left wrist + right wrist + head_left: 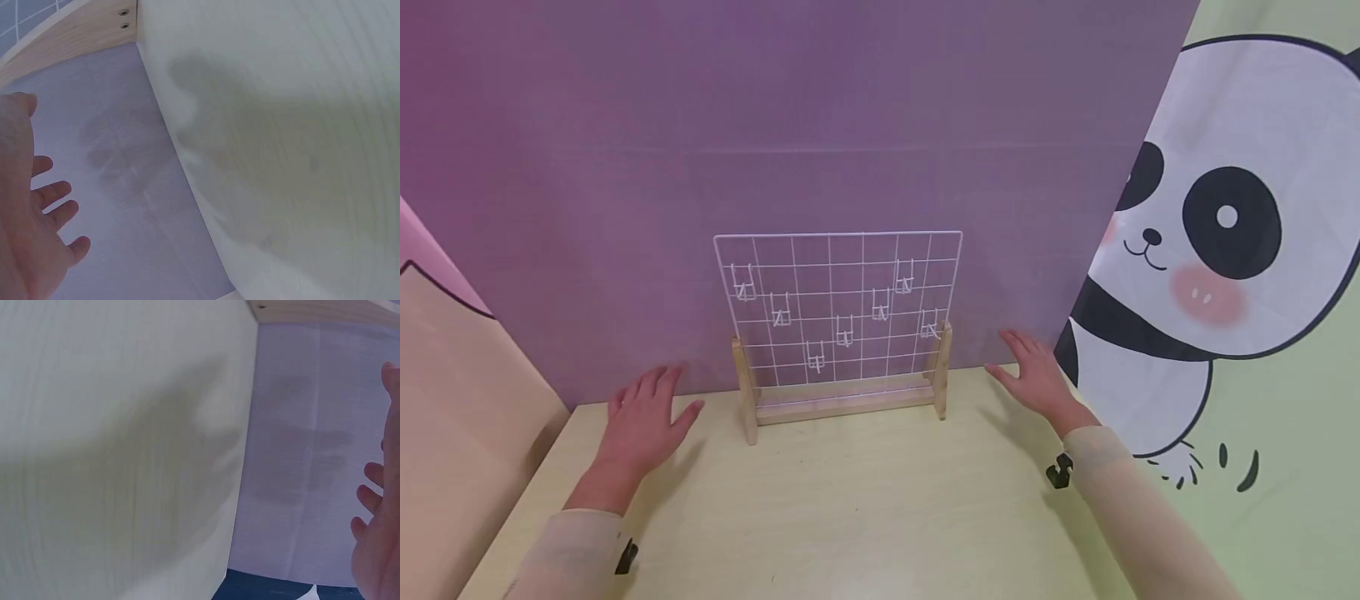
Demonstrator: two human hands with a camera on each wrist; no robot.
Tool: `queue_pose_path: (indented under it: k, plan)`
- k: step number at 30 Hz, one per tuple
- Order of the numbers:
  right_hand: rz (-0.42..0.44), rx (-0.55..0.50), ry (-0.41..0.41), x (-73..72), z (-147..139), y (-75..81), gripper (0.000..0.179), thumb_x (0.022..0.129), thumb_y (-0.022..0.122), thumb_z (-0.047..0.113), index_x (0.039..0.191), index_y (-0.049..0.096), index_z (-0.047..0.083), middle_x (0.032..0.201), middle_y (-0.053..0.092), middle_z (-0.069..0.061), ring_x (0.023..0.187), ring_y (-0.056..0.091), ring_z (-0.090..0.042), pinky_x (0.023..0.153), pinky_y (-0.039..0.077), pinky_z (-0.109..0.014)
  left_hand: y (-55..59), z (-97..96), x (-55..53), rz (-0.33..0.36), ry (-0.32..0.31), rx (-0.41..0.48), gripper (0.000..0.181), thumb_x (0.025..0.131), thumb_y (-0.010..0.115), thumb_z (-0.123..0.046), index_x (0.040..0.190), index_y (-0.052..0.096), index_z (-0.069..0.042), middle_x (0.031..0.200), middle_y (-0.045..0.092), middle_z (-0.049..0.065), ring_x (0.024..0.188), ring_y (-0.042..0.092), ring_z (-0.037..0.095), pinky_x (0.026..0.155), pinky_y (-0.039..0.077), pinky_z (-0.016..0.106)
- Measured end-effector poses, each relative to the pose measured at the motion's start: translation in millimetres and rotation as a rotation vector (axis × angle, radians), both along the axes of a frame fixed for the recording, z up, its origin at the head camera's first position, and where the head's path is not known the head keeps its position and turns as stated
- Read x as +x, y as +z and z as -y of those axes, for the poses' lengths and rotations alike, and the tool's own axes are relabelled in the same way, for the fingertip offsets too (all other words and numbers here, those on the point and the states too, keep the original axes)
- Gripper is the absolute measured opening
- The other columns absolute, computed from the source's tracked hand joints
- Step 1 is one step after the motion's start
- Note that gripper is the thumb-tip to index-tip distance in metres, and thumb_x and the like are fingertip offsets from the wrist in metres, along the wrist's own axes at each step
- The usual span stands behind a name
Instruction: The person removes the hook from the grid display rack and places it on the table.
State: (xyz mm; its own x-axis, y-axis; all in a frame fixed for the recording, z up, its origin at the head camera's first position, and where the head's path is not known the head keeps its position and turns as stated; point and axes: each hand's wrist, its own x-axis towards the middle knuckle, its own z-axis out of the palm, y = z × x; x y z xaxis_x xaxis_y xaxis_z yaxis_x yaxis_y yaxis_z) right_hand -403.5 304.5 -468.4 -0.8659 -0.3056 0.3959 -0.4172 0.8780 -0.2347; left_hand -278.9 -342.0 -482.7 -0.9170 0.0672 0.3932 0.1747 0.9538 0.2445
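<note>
A white wire grid panel (pixel 847 279) stands upright in a wooden base (pixel 842 407) at the back of the table. Several small white wire hooks (pixel 846 332) hang on it at different heights. My left hand (pixel 642 421) hovers left of the stand, fingers spread and thumb toward it, holding nothing. To the right of the stand is my right hand (pixel 1034 377), also bare, with its fingers stretched forward. Both wrist views show the left fingers (pixel 55 192) and right fingers (pixel 370 495) apart from the tabletop, their shadows falling on table and backdrop.
The pale wooden table (pixel 850 508) ends at a purple cloth backdrop (pixel 850 108). On the right is a wall hanging with a cartoon panda (pixel 1262 275). A beige and pink panel (pixel 452 375) borders the left side. A small black clip (pixel 1060 472) sits at the right sleeve.
</note>
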Motion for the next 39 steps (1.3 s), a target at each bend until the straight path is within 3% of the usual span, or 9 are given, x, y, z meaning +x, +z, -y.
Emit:
queue_pose_path:
  k: [7, 14, 28, 39]
  plan:
    - [0.055, -0.166, 0.047, -0.9, 8.2, 4.3, 0.077, 0.106, 0.072, 0.041, 0.166, 0.044, 0.001, 0.169, 0.045, -0.026, 0.157, 0.037, -0.048, 0.129, 0.027, -0.067, 6.7, -4.9, -1.5, -0.050, -0.048, 0.141, 0.067, 0.111, 0.064, -0.035, 0.157, 0.045, 0.009, 0.158, 0.043, 0.038, 0.143, 0.038, 0.064, 0.114, 0.028, 0.082]
    - [0.099, -0.266, 0.080, -3.0, 16.5, 7.4, 0.073, 0.108, 0.072, 0.036, 0.167, 0.043, 0.004, 0.169, 0.045, -0.026, 0.158, 0.037, -0.048, 0.130, 0.027, -0.066, 13.9, -10.4, -3.1, -0.086, -0.102, 0.263, 0.062, 0.111, 0.067, -0.027, 0.157, 0.047, 0.008, 0.157, 0.047, 0.037, 0.145, 0.043, 0.060, 0.113, 0.037, 0.078]
    - [0.148, -0.448, 0.176, -2.3, 33.6, 15.9, 0.066, 0.108, 0.074, 0.024, 0.163, 0.046, 0.000, 0.164, 0.050, -0.024, 0.147, 0.050, -0.046, 0.123, 0.038, -0.067, 26.4, -26.9, -0.9, 0.003, -0.143, 0.511, 0.063, 0.115, 0.062, -0.028, 0.164, 0.040, 0.006, 0.163, 0.042, 0.036, 0.144, 0.044, 0.061, 0.112, 0.041, 0.080]
    - [0.199, -0.534, 0.203, -2.0, 48.7, 29.9, 0.058, 0.110, 0.070, 0.018, 0.160, 0.049, -0.003, 0.161, 0.053, -0.025, 0.145, 0.053, -0.046, 0.123, 0.040, -0.064, 35.1, -37.7, -2.2, -0.046, -0.156, 0.616, 0.054, 0.116, 0.061, -0.026, 0.156, 0.049, 0.007, 0.153, 0.053, 0.034, 0.136, 0.053, 0.058, 0.110, 0.044, 0.078]
